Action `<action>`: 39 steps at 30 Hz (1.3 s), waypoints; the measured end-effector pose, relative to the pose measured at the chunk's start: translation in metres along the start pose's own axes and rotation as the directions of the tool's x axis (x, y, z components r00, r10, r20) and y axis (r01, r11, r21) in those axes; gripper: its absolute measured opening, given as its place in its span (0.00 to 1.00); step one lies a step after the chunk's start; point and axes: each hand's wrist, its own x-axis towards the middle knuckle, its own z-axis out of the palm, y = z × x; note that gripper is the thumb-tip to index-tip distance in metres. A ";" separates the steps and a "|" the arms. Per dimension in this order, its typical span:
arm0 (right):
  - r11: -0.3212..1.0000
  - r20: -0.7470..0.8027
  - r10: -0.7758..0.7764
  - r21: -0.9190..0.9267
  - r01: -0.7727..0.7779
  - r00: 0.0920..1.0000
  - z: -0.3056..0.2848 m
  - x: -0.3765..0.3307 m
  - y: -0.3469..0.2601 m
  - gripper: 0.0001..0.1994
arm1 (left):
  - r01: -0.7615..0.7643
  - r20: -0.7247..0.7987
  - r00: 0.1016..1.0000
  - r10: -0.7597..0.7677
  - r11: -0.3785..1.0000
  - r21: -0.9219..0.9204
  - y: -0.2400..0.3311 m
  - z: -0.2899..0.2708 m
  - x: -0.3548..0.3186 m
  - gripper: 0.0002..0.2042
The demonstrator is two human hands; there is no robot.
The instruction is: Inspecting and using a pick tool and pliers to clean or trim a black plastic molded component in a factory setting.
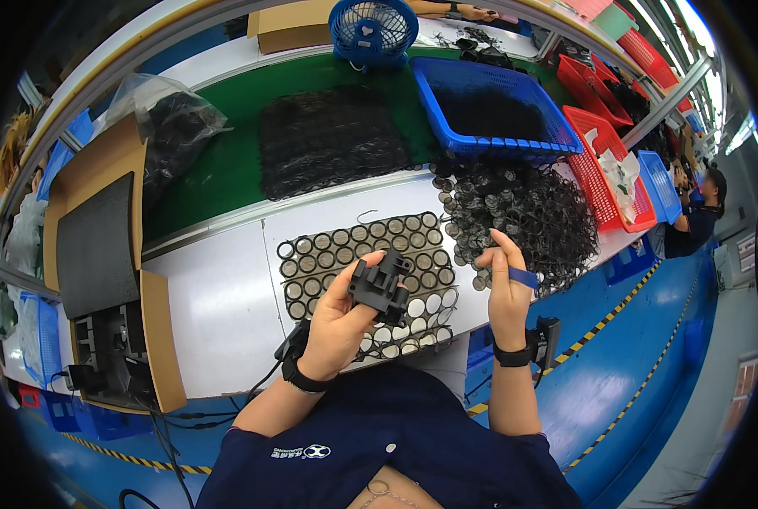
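Note:
My left hand [335, 329] is wrapped around a black plastic housing [380, 287] with blocky, stepped sides, holding it above the grid. My right hand [508, 299] is raised at the near edge of a loose pile, its fingers bent. A flat blue strip [523, 276] sticks out from that hand; its other end is hidden by the fingers. Below the housing lies a grid of round black rings [319, 260], some with grey and some with white centres. Beside it spreads a heap of black rings and clear discs [531, 212].
Behind the bench, a blue basket [447, 140] of black parts and a blue fan [374, 34] stand on a green surface with a black mat of parts [332, 140]. Red baskets [604, 170] are at right. An open cardboard box [162, 339] stands left. Another person [693, 216] is far right.

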 end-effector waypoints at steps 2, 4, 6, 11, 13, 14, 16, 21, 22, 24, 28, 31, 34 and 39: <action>0.988 -0.044 -0.038 0.148 0.044 0.998 0.014 -0.007 -0.008 0.12 | 0.005 0.010 1.000 -0.005 1.000 0.009 0.000 0.002 0.002 0.23; 0.970 0.182 0.146 0.167 -0.177 0.972 0.015 -0.015 -0.023 0.10 | -0.011 -0.004 1.000 0.011 1.000 0.014 -0.003 0.004 0.004 0.23; 0.990 0.220 0.065 0.110 -0.091 0.973 0.016 -0.019 -0.027 0.08 | -0.025 -0.007 1.000 0.025 1.000 0.016 -0.004 0.008 0.005 0.24; 0.991 0.306 -0.135 0.053 0.124 0.943 0.023 -0.023 -0.055 0.07 | -0.038 0.028 0.999 0.034 0.986 0.162 0.000 0.016 0.004 0.30; 0.956 0.319 -0.282 0.010 0.295 0.905 0.030 -0.024 -0.058 0.09 | -0.056 0.043 0.998 0.048 0.978 0.203 -0.002 0.014 0.004 0.31; 0.955 0.321 -0.282 0.010 0.295 0.904 0.034 -0.025 -0.059 0.09 | -0.076 0.052 0.997 0.065 0.967 0.243 -0.004 0.014 0.004 0.31; 0.935 0.298 -0.336 -0.014 0.356 0.894 0.040 -0.026 -0.061 0.10 | -0.088 0.069 0.995 0.072 0.963 0.256 -0.004 0.013 0.004 0.32; 0.712 0.343 -0.583 -0.221 0.667 0.736 0.056 -0.028 -0.051 0.13 | -0.180 0.056 0.984 0.172 0.895 0.408 -0.017 0.006 0.004 0.32; 0.712 0.343 -0.583 -0.221 0.667 0.737 0.056 -0.028 -0.051 0.13 | -0.180 0.056 0.984 0.172 0.895 0.407 -0.016 0.006 0.003 0.32; 0.671 0.343 -0.601 -0.275 0.689 0.722 0.056 -0.028 -0.050 0.09 | -0.172 0.048 0.981 0.186 0.740 0.651 -0.012 0.008 0.002 0.30; 0.853 0.067 -0.474 -0.214 0.477 0.878 0.037 -0.005 -0.043 0.02 | -0.070 -0.013 0.996 0.085 0.893 0.444 -0.010 0.009 0.002 0.29; 0.993 -0.119 -0.010 -0.118 -0.004 0.993 -0.008 0.013 -0.020 0.09 | -0.032 -0.010 0.999 0.036 0.966 0.258 -0.003 0.005 0.000 0.28; 0.896 -0.081 -0.081 -0.442 0.037 0.993 -0.029 0.015 0.002 0.07 | -0.168 0.008 0.985 0.173 0.943 0.287 -0.005 0.007 0.003 0.28; 0.985 0.024 0.167 -0.044 -0.166 0.986 -0.019 -0.013 -0.010 0.09 | -0.169 0.014 0.985 0.173 0.938 0.303 -0.004 0.011 0.003 0.30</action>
